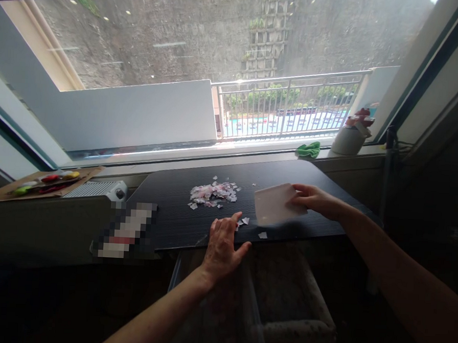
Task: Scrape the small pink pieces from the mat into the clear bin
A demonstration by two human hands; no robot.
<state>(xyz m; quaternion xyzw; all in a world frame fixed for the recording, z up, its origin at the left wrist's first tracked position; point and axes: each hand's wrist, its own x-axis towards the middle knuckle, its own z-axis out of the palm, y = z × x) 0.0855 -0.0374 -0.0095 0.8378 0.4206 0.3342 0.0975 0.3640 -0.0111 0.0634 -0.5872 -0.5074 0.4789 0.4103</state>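
A pile of torn white and pinkish paper scraps (213,192) lies on the dark tabletop (172,220). My left hand (222,243) rests at the table's near edge, thumb apart and index finger stretched toward a few loose scraps (245,221). Its other fingers are bent, and I see nothing gripped in them. To the right, my right hand (315,200) pinches a white rectangular piece (275,204) by its right side, tilted over the table. Whether that piece is a sheet or a shallow box I cannot tell. One more paper scrap (263,235) sits below it near the edge.
On the windowsill are a green cloth (308,150) and a whitish jug-like container (349,139). A pixelated object (126,232) sits by the table's left end. Farther left are a white slatted appliance (97,189) and brown paper (5,189) with colourful items. A stool-like frame (297,326) stands below.
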